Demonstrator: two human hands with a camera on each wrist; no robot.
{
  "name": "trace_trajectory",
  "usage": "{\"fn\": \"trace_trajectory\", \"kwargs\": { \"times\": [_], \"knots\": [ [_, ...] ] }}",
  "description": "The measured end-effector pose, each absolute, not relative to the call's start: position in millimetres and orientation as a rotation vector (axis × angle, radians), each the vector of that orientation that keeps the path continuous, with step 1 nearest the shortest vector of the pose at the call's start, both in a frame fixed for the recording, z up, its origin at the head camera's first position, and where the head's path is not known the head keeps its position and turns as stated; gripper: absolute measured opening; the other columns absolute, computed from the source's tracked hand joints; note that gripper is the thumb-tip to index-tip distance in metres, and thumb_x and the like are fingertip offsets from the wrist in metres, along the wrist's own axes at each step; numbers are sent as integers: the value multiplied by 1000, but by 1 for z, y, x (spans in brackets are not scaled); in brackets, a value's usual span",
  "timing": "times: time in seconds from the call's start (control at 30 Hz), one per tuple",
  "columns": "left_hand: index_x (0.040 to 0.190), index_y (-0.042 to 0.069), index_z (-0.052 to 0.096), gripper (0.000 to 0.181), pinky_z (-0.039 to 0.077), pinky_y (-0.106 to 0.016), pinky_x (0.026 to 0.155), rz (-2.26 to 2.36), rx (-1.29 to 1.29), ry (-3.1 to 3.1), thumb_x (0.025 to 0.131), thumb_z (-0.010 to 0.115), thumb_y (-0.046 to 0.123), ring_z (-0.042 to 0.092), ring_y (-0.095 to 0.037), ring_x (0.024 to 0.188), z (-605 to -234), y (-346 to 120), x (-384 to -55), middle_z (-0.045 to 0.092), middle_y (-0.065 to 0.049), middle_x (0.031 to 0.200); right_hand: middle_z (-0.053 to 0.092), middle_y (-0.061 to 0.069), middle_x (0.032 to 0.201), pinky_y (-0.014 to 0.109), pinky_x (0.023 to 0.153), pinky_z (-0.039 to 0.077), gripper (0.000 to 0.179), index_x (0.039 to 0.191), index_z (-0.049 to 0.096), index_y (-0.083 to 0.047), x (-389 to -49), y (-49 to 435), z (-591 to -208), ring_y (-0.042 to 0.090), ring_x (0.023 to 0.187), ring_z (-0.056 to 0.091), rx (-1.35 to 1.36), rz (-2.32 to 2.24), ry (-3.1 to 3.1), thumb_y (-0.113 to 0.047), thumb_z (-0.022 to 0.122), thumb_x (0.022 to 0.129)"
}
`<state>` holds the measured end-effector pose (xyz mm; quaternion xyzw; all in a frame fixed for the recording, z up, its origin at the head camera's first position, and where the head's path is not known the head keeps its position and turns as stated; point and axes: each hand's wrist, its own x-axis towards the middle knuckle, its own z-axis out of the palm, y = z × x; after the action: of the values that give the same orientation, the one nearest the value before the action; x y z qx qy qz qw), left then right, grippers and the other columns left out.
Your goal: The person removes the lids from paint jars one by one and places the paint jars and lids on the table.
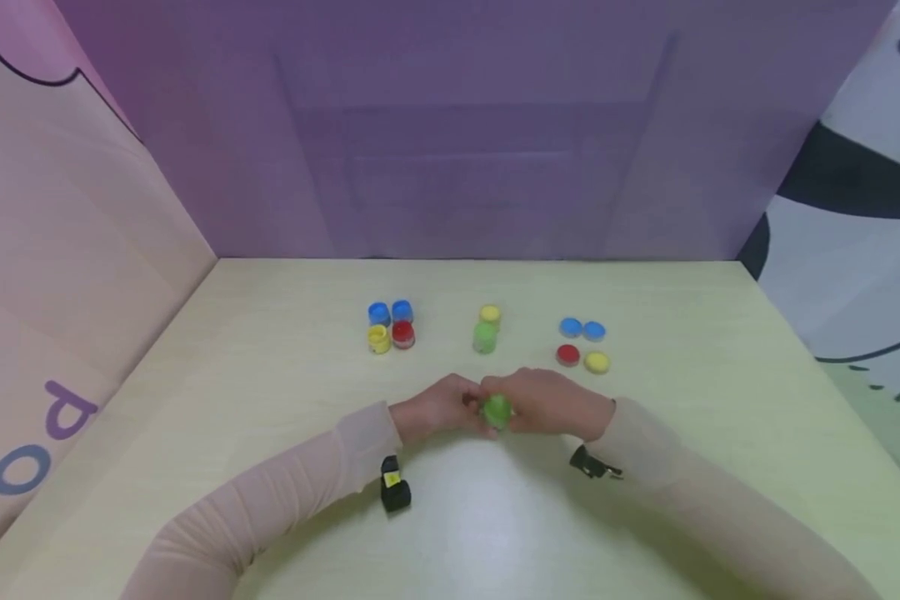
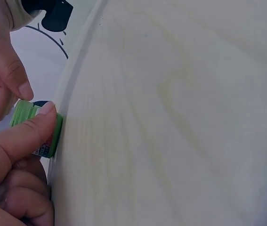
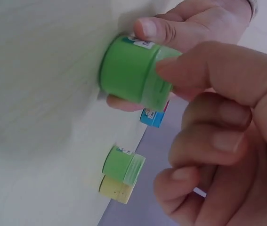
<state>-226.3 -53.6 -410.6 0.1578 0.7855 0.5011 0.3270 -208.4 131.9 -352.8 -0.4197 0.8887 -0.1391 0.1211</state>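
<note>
Near the front middle of the table, a small green jar [image 1: 497,412] is between both hands. My left hand [image 1: 437,408] grips its sides; in the left wrist view the thumb lies along the labelled wall of the green jar [image 2: 24,113]. From the other side my right hand [image 1: 551,402] pinches the pale translucent end of the green jar [image 3: 128,70], its remaining fingers curled in. Beyond the hands stand another green jar [image 1: 484,338] and a yellow jar [image 1: 490,314] right behind it.
Back left is a group of two blue jars [image 1: 378,314], a yellow jar [image 1: 378,340] and a red jar [image 1: 402,335]. To the right lie two blue lids [image 1: 571,327], a red lid [image 1: 567,355] and a yellow lid [image 1: 597,362]. A purple wall [image 1: 465,183] borders the table's back.
</note>
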Motion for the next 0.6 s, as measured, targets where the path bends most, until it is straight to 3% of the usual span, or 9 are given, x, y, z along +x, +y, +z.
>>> {"fn": "trace_trajectory", "kwargs": {
  "times": [0.1, 0.23, 0.43, 0.53, 0.6],
  "knots": [
    [105, 16, 71, 28, 41, -26, 79, 1304, 396, 2074, 78, 77, 14, 52, -12, 86, -411, -54, -226, 62, 4, 91, 64, 0, 81, 24, 61, 45, 31, 107, 59, -11, -207, 132, -352, 9, 62, 51, -1208, -436, 2604, -3, 71, 80],
    [107, 17, 71, 30, 39, -26, 75, 1301, 370, 2074, 78, 77, 14, 49, -13, 82, -412, -53, -227, 58, 4, 83, 56, -2, 67, 23, 53, 39, 33, 111, 56, -9, -203, 130, -351, 10, 55, 44, -1006, -442, 2683, -18, 71, 83],
    [112, 13, 69, 31, 43, -26, 81, 1345, 350, 2020, 83, 70, 3, 56, -12, 87, -412, -53, -227, 69, 0, 94, 36, -2, 57, 24, 44, 23, 43, 86, 51, -8, -198, 123, -352, 11, 49, 33, -702, -340, 2806, -47, 69, 81],
    [113, 11, 69, 31, 44, -26, 83, 1349, 342, 2018, 84, 67, 0, 59, -12, 90, -412, -52, -227, 70, -2, 95, 35, -2, 57, 24, 44, 23, 46, 77, 48, -10, -196, 120, -353, 12, 49, 33, -646, -295, 2820, -51, 69, 80],
    [111, 13, 70, 31, 42, -25, 78, 1331, 344, 2033, 83, 68, 2, 55, -11, 86, -412, -51, -228, 69, 0, 90, 37, -1, 57, 24, 44, 25, 44, 75, 48, -11, -195, 119, -353, 12, 50, 35, -634, -281, 2827, -50, 69, 80]
  ]
}}
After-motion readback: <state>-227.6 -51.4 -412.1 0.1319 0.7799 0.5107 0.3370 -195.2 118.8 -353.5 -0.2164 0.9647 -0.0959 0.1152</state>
